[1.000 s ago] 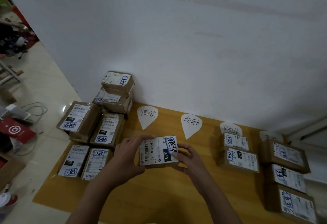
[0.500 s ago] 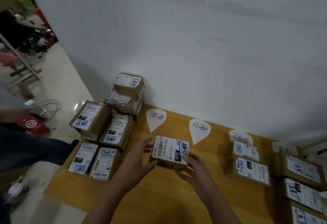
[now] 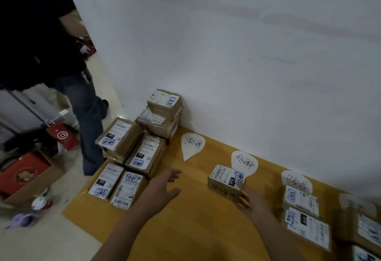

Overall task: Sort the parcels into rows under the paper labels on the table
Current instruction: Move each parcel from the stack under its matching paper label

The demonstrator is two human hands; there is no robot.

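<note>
On the table (image 3: 195, 225), the right hand (image 3: 252, 203) touched a box (image 3: 223, 180), grip too blurry to tell; the left hand (image 3: 162, 190) spread wide, empty.

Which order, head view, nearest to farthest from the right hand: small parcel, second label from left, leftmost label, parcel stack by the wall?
1. Small parcel, touching the right hand.
2. Second label from left, just behind the parcel.
3. Leftmost label, farther left.
4. Parcel stack, far left by the wall.

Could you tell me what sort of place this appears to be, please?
Probably an informal parcel-sorting spot: taped cardboard parcels with shipping labels, handwritten paper labels, all on a wooden table against a white wall.
</note>
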